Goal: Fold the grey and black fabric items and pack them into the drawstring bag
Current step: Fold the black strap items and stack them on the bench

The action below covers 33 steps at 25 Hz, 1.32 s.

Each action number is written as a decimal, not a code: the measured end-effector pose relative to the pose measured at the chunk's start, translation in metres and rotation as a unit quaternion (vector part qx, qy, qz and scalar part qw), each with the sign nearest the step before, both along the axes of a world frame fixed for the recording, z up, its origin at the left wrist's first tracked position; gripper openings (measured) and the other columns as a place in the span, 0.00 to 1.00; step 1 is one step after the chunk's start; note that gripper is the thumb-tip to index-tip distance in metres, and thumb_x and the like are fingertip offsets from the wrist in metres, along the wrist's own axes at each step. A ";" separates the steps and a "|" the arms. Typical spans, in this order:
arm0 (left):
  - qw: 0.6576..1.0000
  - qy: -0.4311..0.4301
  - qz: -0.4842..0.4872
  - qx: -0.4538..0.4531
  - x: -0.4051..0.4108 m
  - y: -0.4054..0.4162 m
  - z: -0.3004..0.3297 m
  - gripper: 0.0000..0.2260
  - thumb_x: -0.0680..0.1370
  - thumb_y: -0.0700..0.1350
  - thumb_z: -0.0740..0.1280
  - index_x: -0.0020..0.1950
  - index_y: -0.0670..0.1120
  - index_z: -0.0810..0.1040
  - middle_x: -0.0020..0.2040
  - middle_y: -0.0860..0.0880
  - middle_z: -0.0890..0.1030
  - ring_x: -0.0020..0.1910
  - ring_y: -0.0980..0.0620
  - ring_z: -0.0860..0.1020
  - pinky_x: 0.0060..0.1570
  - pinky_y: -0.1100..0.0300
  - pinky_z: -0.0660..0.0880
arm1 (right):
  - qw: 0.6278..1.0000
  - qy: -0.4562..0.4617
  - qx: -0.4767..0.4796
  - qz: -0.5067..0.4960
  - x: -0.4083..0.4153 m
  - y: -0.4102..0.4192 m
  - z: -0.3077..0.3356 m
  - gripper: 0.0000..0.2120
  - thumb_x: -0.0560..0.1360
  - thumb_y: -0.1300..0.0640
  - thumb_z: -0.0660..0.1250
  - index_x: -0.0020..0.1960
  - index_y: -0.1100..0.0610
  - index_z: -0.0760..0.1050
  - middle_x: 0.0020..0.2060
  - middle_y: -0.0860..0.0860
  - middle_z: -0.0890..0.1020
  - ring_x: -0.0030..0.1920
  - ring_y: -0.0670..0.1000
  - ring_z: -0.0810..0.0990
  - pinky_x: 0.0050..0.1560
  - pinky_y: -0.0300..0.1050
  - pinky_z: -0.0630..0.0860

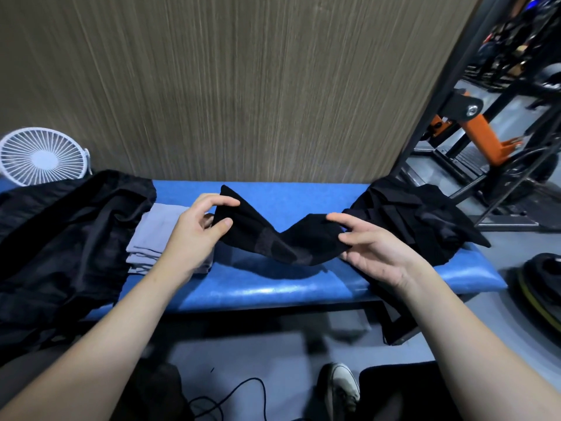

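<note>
You hold a black fabric piece (274, 238) in the air just above the blue padded counter (267, 287), stretched between your two hands. Your left hand (197, 235) pinches its left end between the thumb and the curled fingers, and your right hand (373, 250) pinches the right end in the same way, so each grip is closed on the cloth. The middle of the piece hangs down and is a little twisted, with some greyer patches on it.

Behind your left hand, a folded grey fabric (158, 238) lies flat on the counter. To the left of it, a large black fabric (66, 238) with wrinkles covers the left end of the counter; I cannot tell whether this is the drawstring bag. On the right end lies a black garment pile (419, 220), partly hanging over the edge. A white fan (42, 156) stands at the far left, near the wall.
</note>
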<state>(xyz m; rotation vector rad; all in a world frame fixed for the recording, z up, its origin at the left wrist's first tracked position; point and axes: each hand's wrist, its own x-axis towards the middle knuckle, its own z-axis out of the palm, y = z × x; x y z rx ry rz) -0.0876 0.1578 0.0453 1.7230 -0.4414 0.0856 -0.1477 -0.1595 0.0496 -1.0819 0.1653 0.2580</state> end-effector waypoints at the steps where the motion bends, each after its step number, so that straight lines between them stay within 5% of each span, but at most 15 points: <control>1: 1.000 -0.002 -0.001 0.002 0.000 0.000 0.000 0.15 0.79 0.32 0.66 0.55 0.51 0.81 0.58 0.57 0.77 0.42 0.61 0.73 0.50 0.60 0.68 | 0.999 0.007 -0.034 0.026 -0.001 0.001 -0.001 0.21 0.75 0.76 0.57 0.63 0.64 0.78 0.52 0.60 0.84 0.47 0.54 0.84 0.46 0.44 0.79; 6: 0.998 0.040 0.020 0.042 0.009 0.004 -0.012 0.15 0.77 0.36 0.69 0.56 0.56 0.81 0.58 0.53 0.79 0.49 0.47 0.76 0.58 0.54 0.73 | 0.971 0.016 -0.234 -0.050 0.007 -0.003 -0.013 0.24 0.72 0.76 0.55 0.55 0.61 0.84 0.48 0.56 0.87 0.43 0.51 0.82 0.35 0.39 0.70; 9: 0.994 0.100 0.000 0.052 0.005 -0.007 -0.020 0.15 0.77 0.37 0.70 0.58 0.55 0.80 0.47 0.47 0.80 0.41 0.52 0.81 0.44 0.62 0.77 | 0.933 -0.032 -0.329 -0.140 0.008 -0.015 -0.014 0.18 0.73 0.70 0.63 0.52 0.54 0.85 0.43 0.55 0.86 0.39 0.54 0.77 0.36 0.44 0.70; 12: 0.986 0.101 -0.012 0.133 -0.003 -0.025 -0.033 0.15 0.77 0.36 0.70 0.59 0.53 0.78 0.43 0.47 0.75 0.28 0.56 0.71 0.31 0.69 0.70 | 0.870 -0.036 -0.475 -0.130 0.008 -0.022 -0.021 0.13 0.74 0.66 0.71 0.51 0.48 0.83 0.38 0.54 0.84 0.30 0.53 0.76 0.33 0.47 0.77; 15: 0.955 0.046 0.002 0.294 -0.010 -0.036 -0.048 0.18 0.76 0.42 0.71 0.65 0.53 0.76 0.51 0.52 0.72 0.35 0.58 0.71 0.43 0.66 0.68 | 0.792 -0.014 -0.606 -0.072 0.010 -0.021 -0.028 0.17 0.73 0.67 0.70 0.53 0.47 0.80 0.40 0.51 0.84 0.25 0.48 0.79 0.29 0.42 0.78; 18: 0.942 0.059 0.021 0.329 -0.013 -0.042 -0.049 0.21 0.77 0.44 0.70 0.70 0.49 0.74 0.57 0.52 0.70 0.46 0.54 0.70 0.52 0.63 0.66 | 0.767 -0.022 -0.641 -0.027 0.013 -0.021 -0.032 0.21 0.72 0.68 0.70 0.59 0.47 0.79 0.52 0.48 0.80 0.34 0.44 0.81 0.33 0.34 0.75; 21: 0.935 0.064 0.021 0.348 -0.015 -0.042 -0.047 0.21 0.77 0.45 0.70 0.70 0.49 0.73 0.62 0.50 0.71 0.46 0.53 0.71 0.53 0.61 0.68 | 0.766 -0.031 -0.642 -0.028 0.013 -0.020 -0.034 0.20 0.73 0.63 0.73 0.62 0.47 0.78 0.59 0.47 0.75 0.50 0.51 0.81 0.48 0.45 0.80; 24: 0.930 0.056 0.020 0.363 -0.019 -0.041 -0.047 0.22 0.78 0.46 0.69 0.71 0.51 0.71 0.60 0.52 0.69 0.44 0.53 0.73 0.50 0.62 0.66 | 0.790 -0.033 -0.607 -0.084 0.012 -0.018 -0.031 0.15 0.76 0.62 0.69 0.59 0.47 0.80 0.55 0.48 0.78 0.41 0.49 0.82 0.39 0.46 0.80; 27: 0.949 0.087 0.008 0.304 -0.019 -0.038 -0.047 0.20 0.77 0.45 0.70 0.68 0.53 0.73 0.47 0.53 0.71 0.37 0.56 0.72 0.43 0.63 0.67 | 0.810 -0.065 -0.567 -0.136 0.008 -0.013 -0.022 0.17 0.76 0.65 0.67 0.54 0.44 0.81 0.45 0.45 0.82 0.30 0.41 0.77 0.33 0.41 0.73; 30: 0.963 0.141 0.012 0.231 -0.015 -0.036 -0.052 0.17 0.77 0.41 0.69 0.65 0.54 0.76 0.33 0.51 0.73 0.30 0.56 0.72 0.38 0.64 0.68 | 0.833 -0.125 -0.518 -0.152 0.006 0.003 -0.015 0.19 0.75 0.68 0.66 0.54 0.44 0.81 0.47 0.40 0.83 0.36 0.38 0.78 0.38 0.37 0.73; 33: 0.968 0.181 0.009 0.176 -0.013 -0.034 -0.055 0.18 0.80 0.36 0.61 0.65 0.53 0.76 0.36 0.50 0.78 0.32 0.54 0.78 0.38 0.68 0.72 | 0.841 -0.169 -0.498 -0.127 0.008 0.030 -0.013 0.20 0.75 0.69 0.67 0.57 0.47 0.81 0.53 0.38 0.81 0.44 0.40 0.79 0.44 0.37 0.73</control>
